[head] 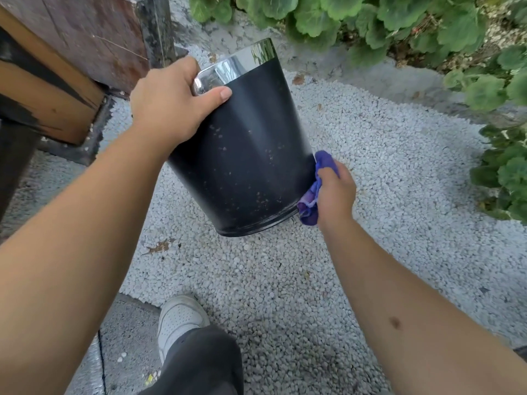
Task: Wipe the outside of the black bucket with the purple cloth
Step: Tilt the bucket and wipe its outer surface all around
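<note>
The black bucket (245, 155) has a shiny chrome rim and hangs tilted in the air above the gravel, its base nearest me and its mouth pointing away. Small pale specks of dirt dot its side. My left hand (168, 104) grips the chrome rim at the upper left, thumb lying across the black wall. My right hand (335, 192) holds the bunched purple cloth (315, 189) and presses it against the bucket's lower right side, close to the base.
White gravel (285, 280) covers the ground below. A wooden and dark stone structure (71, 52) stands at the upper left, close to the bucket. Green leafy plants (399, 24) line the top and right. My white shoe (179, 320) rests on a concrete slab.
</note>
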The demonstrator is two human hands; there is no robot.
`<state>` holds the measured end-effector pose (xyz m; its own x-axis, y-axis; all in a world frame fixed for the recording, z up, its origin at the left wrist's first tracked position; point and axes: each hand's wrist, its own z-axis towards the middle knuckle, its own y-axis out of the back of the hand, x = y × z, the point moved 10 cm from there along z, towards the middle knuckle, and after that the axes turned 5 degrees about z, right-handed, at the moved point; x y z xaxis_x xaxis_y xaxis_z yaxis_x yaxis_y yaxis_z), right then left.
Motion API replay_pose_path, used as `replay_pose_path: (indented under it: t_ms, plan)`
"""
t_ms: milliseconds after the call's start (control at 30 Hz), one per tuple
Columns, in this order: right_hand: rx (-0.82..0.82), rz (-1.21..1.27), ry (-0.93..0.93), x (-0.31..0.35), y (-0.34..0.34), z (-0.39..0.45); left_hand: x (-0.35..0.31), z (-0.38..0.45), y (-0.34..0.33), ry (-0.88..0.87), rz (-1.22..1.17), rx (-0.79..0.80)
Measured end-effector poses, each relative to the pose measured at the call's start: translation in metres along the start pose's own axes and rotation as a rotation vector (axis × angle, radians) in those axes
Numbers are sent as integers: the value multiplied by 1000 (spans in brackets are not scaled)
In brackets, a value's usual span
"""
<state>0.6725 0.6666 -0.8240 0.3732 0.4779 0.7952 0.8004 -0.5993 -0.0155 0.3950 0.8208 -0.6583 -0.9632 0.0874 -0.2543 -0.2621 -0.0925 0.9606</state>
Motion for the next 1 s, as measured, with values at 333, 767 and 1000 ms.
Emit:
replay_pose_path:
  t_ms: [333, 767, 1000]
  plan:
    - [-2, -182, 221, -63, -43, -127, -4, -6, 0, 42, -11, 28]
    - [-314, 280, -42, -44, 3, -88, -38, 7, 2, -12, -57, 183]
    - [-16, -286, 191, -12, -9, -47, -33, 6, -4, 122, -38, 193]
